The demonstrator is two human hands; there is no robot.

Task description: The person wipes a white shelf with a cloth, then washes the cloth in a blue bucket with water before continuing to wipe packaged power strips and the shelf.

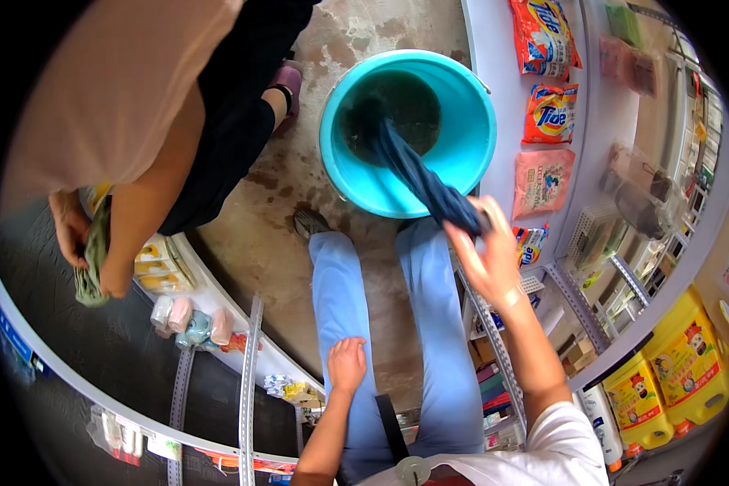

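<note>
My right hand [492,252] grips the upper end of a dark blue wet-looking cloth [416,173], partly twisted. The cloth slants down into a turquoise plastic bucket [462,140], and its lower end sits in dark water [422,103] at the bottom, where it is hard to make out. The bucket stands on the floor in front of my legs. My left hand [347,363] rests on my thigh, over light blue trousers, and holds nothing that I can see.
At the left another person stands close, their hands [91,249] on a green cloth [97,261]. Metal shelving runs along both sides, with detergent bags [550,115] right, yellow jugs [686,358] lower right and rolled cloths [180,314] left. The concrete floor [249,237] has damp patches.
</note>
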